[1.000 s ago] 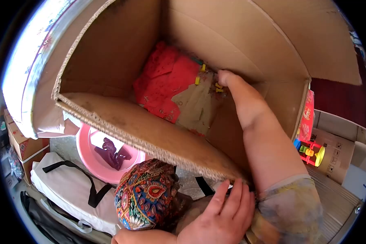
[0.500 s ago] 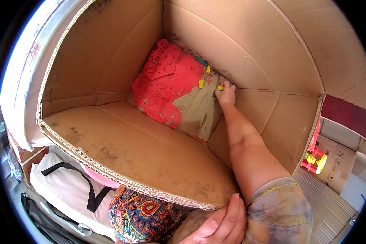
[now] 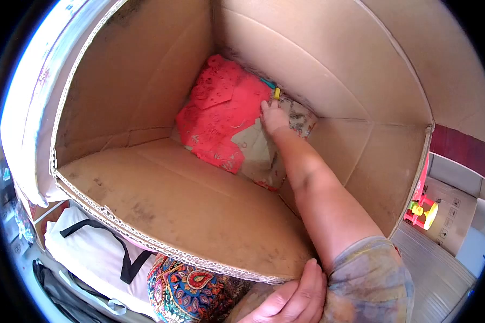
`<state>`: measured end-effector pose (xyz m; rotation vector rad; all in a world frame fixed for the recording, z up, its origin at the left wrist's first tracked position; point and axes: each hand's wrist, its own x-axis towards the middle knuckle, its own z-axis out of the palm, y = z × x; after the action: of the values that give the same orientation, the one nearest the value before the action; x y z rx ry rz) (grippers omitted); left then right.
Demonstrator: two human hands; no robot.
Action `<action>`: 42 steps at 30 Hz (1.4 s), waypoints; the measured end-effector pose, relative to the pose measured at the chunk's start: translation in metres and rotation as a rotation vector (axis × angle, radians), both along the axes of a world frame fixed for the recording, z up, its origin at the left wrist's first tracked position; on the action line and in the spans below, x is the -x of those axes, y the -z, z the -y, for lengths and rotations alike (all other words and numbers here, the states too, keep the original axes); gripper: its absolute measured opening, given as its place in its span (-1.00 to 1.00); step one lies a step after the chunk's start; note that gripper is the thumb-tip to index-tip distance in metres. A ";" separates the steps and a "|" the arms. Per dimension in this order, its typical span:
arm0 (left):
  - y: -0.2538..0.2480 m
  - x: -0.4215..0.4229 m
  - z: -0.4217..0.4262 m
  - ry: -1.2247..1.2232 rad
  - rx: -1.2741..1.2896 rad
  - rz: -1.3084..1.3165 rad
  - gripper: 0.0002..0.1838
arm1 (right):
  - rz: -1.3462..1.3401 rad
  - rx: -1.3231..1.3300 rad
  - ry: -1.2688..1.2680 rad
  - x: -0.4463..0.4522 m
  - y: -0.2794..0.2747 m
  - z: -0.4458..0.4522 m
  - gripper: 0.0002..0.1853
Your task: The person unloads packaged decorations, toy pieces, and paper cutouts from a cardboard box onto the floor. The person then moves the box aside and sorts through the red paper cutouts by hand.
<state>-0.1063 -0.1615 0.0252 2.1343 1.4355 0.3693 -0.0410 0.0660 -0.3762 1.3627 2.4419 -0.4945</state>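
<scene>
Cluttered room: pale bag point(image 3: 94, 254) and patterned cloth point(image 3: 186, 290) outside cardboard box point(image 3: 172, 199), toy point(image 3: 420, 211) off right. Tall walls point(image 3: 307, 48) hem in right hand point(image 3: 275, 117), at edge of red paper point(image 3: 221, 102), near yellow piece point(image 3: 277, 92) deep inside; left hand point(image 3: 293, 301) touches near rim point(image 3: 199, 264). Can't tell if either grip is closed.

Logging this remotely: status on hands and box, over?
Right hand down inside cardboard box, grip unclear. Left hand at near rim. Yellow piece just beyond right hand; nothing visibly blocking it.
</scene>
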 end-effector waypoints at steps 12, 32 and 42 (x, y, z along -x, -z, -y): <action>-0.001 -0.003 0.000 -0.032 -0.053 -0.102 -0.56 | -1.161 0.993 1.019 -0.029 0.014 0.002 -0.79; 0.043 -0.032 0.022 -0.124 -0.255 -0.156 -0.65 | -0.380 0.028 0.861 -0.004 0.004 -0.044 -0.56; 0.003 -0.003 0.000 -0.074 -0.009 -0.086 -0.52 | -0.210 0.039 0.728 0.003 0.010 -0.051 -0.52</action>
<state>-0.1036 -0.1610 0.0223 2.1322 1.5673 0.3150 -0.0441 0.1165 -0.3859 2.2685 1.9891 -0.8725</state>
